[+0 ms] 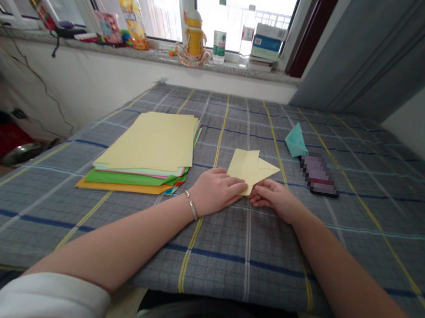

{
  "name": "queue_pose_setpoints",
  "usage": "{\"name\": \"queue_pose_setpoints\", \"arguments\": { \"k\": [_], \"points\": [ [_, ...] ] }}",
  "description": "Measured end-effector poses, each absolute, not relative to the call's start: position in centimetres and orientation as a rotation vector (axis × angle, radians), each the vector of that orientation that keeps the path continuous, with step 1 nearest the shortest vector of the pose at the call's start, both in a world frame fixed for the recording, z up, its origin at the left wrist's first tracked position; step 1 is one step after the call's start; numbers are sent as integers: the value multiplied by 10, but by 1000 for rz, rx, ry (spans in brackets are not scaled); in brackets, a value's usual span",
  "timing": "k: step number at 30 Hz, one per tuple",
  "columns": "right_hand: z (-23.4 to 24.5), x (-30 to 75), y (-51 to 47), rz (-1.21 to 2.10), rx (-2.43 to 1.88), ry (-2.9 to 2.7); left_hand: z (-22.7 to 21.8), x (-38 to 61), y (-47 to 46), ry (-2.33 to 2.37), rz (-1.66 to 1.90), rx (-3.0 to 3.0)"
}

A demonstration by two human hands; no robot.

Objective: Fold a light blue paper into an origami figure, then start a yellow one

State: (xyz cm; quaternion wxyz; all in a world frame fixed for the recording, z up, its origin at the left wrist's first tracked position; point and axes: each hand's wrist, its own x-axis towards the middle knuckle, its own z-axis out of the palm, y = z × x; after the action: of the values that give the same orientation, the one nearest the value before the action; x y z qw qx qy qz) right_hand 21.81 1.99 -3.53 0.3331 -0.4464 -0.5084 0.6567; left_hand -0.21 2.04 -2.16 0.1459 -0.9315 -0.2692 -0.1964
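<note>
A pale yellow sheet of paper, folded into a shape with a point at its right, lies on the checked cloth in front of me. My left hand, a silver bangle at its wrist, rests with its fingers stretched over the paper's near left part. At the paper's near right edge, the fingers of my right hand are closed in a pinch on it. Left of my hands lies a stack of coloured paper, yellow on top, with green and orange sheets below.
A folded teal paper piece touches or nearly touches a phone at the right. Beyond the cloth-covered table, the windowsill bears a yellow drinking bottle, an orange drink bottle, a tube, a clear bottle and boxes.
</note>
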Motion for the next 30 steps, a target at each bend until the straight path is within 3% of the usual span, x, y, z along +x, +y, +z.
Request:
{"name": "queue_pose_setpoints", "arguments": {
  "k": [7, 15, 21, 25, 30],
  "points": [
    [-46, 216, 25, 1435, -1258, -1411, -18, -11, 21, -751, -714, -2627],
    [-64, 257, 47, 756, -1367, -1307, -17, -19, 27, -630, -938, -2663],
    [-58, 271, 50, 532, -1478, -1617, -21, -19, 34, -742, -1089, -2913],
    [-49, 265, 45, 479, -1401, -1600, -23, -20, 33, -1067, -1209, -2947],
    [-39, 256, 36, 708, -1391, -1420, -29, -24, 38, -1498, -1422, -2714]
  ]
}}
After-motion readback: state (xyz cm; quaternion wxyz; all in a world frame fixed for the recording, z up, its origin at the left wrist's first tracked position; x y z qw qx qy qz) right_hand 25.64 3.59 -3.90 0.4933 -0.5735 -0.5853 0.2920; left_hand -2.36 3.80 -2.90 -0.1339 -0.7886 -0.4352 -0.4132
